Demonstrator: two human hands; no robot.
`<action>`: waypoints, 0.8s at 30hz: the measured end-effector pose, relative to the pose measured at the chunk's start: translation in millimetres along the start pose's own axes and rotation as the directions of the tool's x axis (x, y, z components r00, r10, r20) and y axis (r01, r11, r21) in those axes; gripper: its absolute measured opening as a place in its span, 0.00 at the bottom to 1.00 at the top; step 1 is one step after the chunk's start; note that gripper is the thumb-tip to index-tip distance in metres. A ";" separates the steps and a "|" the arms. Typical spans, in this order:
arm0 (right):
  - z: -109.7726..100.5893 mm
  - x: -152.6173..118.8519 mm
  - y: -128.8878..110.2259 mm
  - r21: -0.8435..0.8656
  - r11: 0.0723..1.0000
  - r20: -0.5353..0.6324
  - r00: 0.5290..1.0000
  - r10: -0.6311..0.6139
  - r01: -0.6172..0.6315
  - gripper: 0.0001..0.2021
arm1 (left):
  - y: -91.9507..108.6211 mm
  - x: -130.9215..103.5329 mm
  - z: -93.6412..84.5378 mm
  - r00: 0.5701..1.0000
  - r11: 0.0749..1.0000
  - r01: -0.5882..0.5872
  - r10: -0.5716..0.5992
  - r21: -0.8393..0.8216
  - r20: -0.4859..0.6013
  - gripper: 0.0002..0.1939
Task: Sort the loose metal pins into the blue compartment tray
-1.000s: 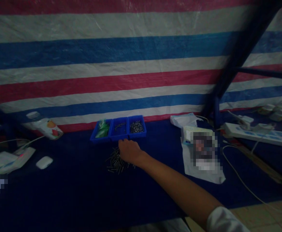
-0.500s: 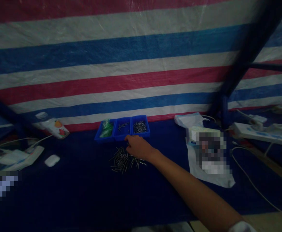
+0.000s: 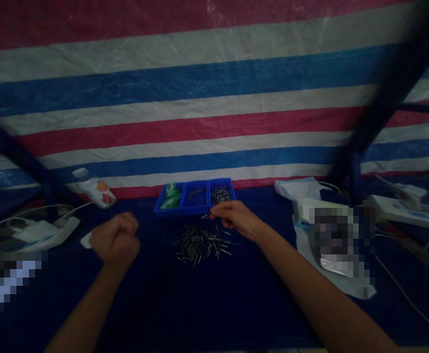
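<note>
My right hand (image 3: 236, 216) pinches a small metal rivet-like piece (image 3: 206, 215) just in front of the blue bins. My left hand (image 3: 115, 238), blurred, is closed in a loose fist left of the pile, and whatever it may hold is hidden. Below my right hand, a pile of thin metal pieces (image 3: 195, 245) lies on the dark blue table (image 3: 185, 309). Three joined blue bins stand behind it: the left bin (image 3: 168, 212) has a green bag (image 3: 171, 196), the middle bin (image 3: 195, 210) a few metal pieces, the right bin (image 3: 227, 183) many small metal parts.
A bottle (image 3: 98, 191) and a power strip (image 3: 58, 238) with cables are at the left, near a white object (image 3: 86, 240). White packaging (image 3: 302, 189) lies at the right, beside another power strip (image 3: 401, 211). A striped sheet (image 3: 199, 117) hangs behind.
My left hand has come into view at the left. My right hand has lifted from beside the pile and shifted right, with a metal piece now visible in its fingertips. The view has shifted slightly.
</note>
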State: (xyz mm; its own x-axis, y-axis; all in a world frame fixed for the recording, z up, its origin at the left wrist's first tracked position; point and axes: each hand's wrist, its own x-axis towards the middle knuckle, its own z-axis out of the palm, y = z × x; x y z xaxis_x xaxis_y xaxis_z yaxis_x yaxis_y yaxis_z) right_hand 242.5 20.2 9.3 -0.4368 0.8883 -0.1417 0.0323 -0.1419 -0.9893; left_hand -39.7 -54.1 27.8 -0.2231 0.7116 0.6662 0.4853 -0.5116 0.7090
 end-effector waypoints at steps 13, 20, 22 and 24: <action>-12.7 -2.3 14.2 -0.637 0.771 -0.171 0.972 -0.162 0.017 0.11 | -44.5 5.1 43.6 0.964 0.967 -0.058 -0.011 0.249 0.265 0.08; 2.1 -15.8 17.0 -0.945 0.309 0.052 0.981 -0.185 0.109 0.14 | -46.0 11.9 48.6 0.958 0.943 -0.215 0.153 0.254 0.241 0.07; 2.3 -16.6 16.7 -0.952 0.277 0.078 0.978 -0.193 0.131 0.15 | -47.2 11.7 50.2 0.962 0.945 -0.234 0.191 0.230 0.195 0.08; 0.5 -16.2 16.6 -0.951 0.268 0.099 0.974 -0.202 0.152 0.15 | -48.3 11.5 50.8 0.961 0.941 -0.250 0.214 0.226 0.174 0.08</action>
State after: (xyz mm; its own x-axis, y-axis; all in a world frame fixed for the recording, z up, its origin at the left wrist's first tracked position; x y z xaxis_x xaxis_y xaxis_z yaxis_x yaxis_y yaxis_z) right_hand 249.7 3.2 -4.8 -0.5213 0.8509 0.0650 0.7974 0.5128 -0.3182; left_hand -22.7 3.2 -10.5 0.0363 0.6584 0.7518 0.7038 -0.5510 0.4485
